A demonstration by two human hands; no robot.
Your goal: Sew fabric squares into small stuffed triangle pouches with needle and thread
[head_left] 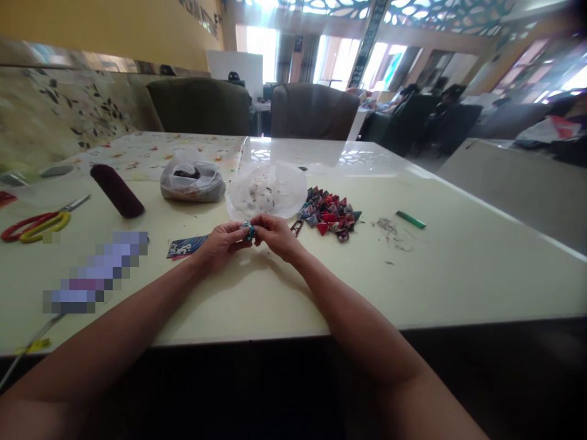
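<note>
Between the fingertips of both hands is a small piece of patterned fabric (248,230), teal and white, partly covered by the fingers. My left hand (224,243) pinches it from the left, and my right hand (274,234) pinches it from the right. Beside the left wrist lies a strip of blue patterned cloth (187,246) with some red under it. To the right is a pile of small folded fabric triangles (331,212), red, blue and grey. A dark reddish clip-like object (297,228) lies next to the right hand.
Behind my hands lies a white plastic bag (266,190) with loose bits on it. A filled plastic bag (192,178), a dark maroon case (118,190) and red-yellow scissors (46,225) are on the left. A green cutter (411,219) lies right, near thread scraps (389,229).
</note>
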